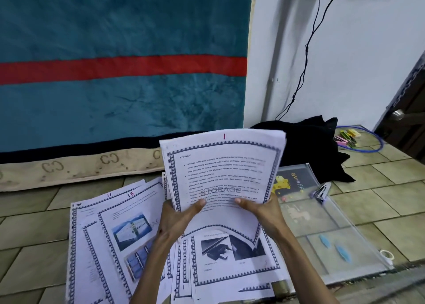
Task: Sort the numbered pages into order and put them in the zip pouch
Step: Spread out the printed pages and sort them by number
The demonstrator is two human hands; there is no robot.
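Head view, centre of frame: stack of pages [222, 172] marked 1 held upright, pinched at lower edge by left hand [177, 218] and right hand [264, 211], thumbs on front. Loose pages [119, 230] marked 11 and 15 fanned on floor [34, 234] at lower left. Zip pouch [333, 225] flat at right, stapler [322, 192] on it. Risk: sheets slipping from thin pinch, order lost; stapler blocking pouch
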